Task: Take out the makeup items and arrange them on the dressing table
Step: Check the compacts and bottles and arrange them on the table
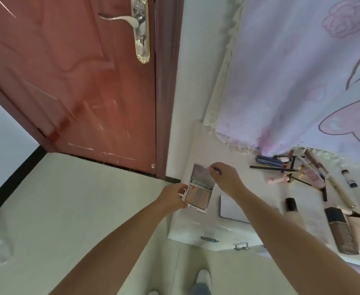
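Note:
A silver compact (199, 191) is held open above the left end of the white dressing table (198, 233). My left hand (173, 196) grips its base at the left edge. My right hand (223, 177) pinches the top corner of its mirrored lid. On the table lie a flat grey palette (230, 207) under my right forearm, a black-capped foundation tube (290, 207), a dark rectangular bottle (343, 231), and a heap of pencils, brushes and tubes (291, 169) at the back.
A reddish-brown door (72, 81) with a metal handle (132, 20) stands to the left. A lilac flowered curtain (291, 71) hangs over the table's back. Drawer pulls (241, 245) show on the table front. Pale floor tiles lie below, with my feet near the bottom edge.

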Demonstrator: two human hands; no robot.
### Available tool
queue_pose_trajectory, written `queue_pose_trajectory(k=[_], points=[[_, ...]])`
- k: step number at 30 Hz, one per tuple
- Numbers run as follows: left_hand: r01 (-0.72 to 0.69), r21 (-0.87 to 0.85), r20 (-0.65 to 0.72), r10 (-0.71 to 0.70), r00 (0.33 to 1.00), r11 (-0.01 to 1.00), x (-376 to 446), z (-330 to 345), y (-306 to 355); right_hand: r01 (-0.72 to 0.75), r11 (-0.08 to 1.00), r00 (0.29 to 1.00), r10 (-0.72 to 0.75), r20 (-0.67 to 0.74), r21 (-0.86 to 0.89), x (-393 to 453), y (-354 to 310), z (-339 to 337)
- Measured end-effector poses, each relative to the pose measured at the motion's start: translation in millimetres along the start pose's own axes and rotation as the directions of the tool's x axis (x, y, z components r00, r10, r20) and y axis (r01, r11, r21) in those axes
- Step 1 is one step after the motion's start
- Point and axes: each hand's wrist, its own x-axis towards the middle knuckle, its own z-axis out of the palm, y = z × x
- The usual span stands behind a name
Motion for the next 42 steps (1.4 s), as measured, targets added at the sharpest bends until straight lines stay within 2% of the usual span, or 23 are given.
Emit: queue_pose_trajectory(k=[5, 9, 15, 20, 21, 22, 23, 25, 27, 29, 33, 36, 39, 42], points=[[0.047, 0.069, -0.102, -0.040, 0.994, 0.996, 16.8, 19.5, -25.2, -0.040, 0.999, 0.992, 0.038, 0.117, 0.014, 16.7, 20.0, 23.9], [0.021, 0.146, -0.175, 0.005, 0.985, 0.989, 21.5, 31.2, -29.2, -0.060, 0.997, 0.989, 0.053, 0.141, 0.043, 28.9, 31.5, 25.8], [0.009, 0.206, -0.160, 0.024, 0.987, 0.979, 26.5, 38.5, -31.6, -0.090, 0.993, 0.972, 0.071, 0.226, 0.076, 37.3, 39.1, 22.7], [-0.026, 0.236, -0.151, 0.063, 0.986, 0.971, 29.0, 39.2, -30.8, -0.187, 0.965, 0.976, 0.161, 0.148, 0.185, 22.9, 59.6, 10.8], [-0.033, 0.237, -0.154, 0.071, 0.986, 0.971, 28.7, 39.6, -31.4, -0.192, 0.968, 0.976, 0.171, 0.131, 0.162, 15.1, 68.4, 7.9], [-0.037, 0.236, -0.156, 0.075, 0.985, 0.971, 28.3, 40.3, -32.3, -0.173, 0.983, 0.977, 0.164, 0.138, 0.058, 5.1, 78.8, 5.4], [-0.038, 0.239, -0.158, 0.077, 0.984, 0.970, 27.9, 40.7, -32.5, -0.118, 0.986, 0.974, 0.138, 0.178, -0.122, -6.4, 90.5, 3.5], [-0.039, 0.244, -0.160, 0.080, 0.984, 0.969, 28.0, 40.8, -32.3, 0.087, 0.880, 0.940, 0.082, 0.331, -0.466, -28.7, 111.6, 0.7], [-0.044, 0.249, -0.162, 0.087, 0.983, 0.967, 27.9, 40.7, -31.1, 0.204, 0.785, 0.903, 0.080, 0.422, -0.585, -43.3, 125.6, 1.7], [-0.036, 0.270, -0.165, 0.083, 0.983, 0.962, 25.7, 40.9, -31.1, 0.204, 0.767, 0.912, 0.078, 0.403, -0.608, -48.1, 129.5, 4.6], [-0.023, 0.391, -0.155, 0.091, 0.984, 0.920, 16.5, 38.7, -33.7, 0.180, 0.804, 0.943, 0.023, 0.333, -0.567, -47.0, 122.4, 5.1], [-0.090, 0.451, -0.095, 0.148, 0.984, 0.888, 7.6, 33.5, -22.7, 0.184, 0.861, 0.960, -0.053, 0.276, -0.474, -55.2, 115.0, -2.5], [-0.206, 0.452, 0.031, 0.216, 0.976, 0.868, -1.7, 27.2, 1.9, 0.193, 0.931, 0.974, -0.145, 0.173, -0.308, -71.3, 94.2, -18.0], [-0.253, 0.344, 0.191, 0.197, 0.962, 0.904, -16.1, 18.8, 35.9, 0.282, 0.935, 0.959, -0.267, 0.096, -0.214, -89.1, 56.1, -39.7]])
